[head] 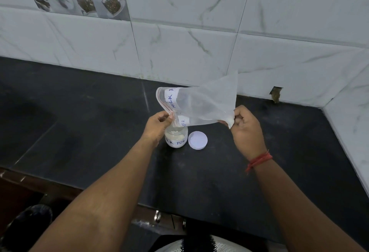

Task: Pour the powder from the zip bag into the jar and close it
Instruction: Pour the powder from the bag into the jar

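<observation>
A clear zip bag (201, 104) with a white label reading "MILK" is held tilted above a small clear jar (176, 138). The bag's open mouth points down and left at the jar's opening. My left hand (156, 127) pinches the bag's mouth edge just above the jar. My right hand (244, 129) grips the bag's bottom corner, raised to the right. The jar stands upright on the black counter (99, 132) with white powder inside and a handwritten label. Its white lid (197, 140) lies flat on the counter just right of the jar.
White marble-patterned wall tiles (199, 42) rise behind the counter and along its right side. A small dark hole (276, 94) is in the tile at the back right. The counter's front edge (139, 203) runs below my forearms, with cabinet handles under it.
</observation>
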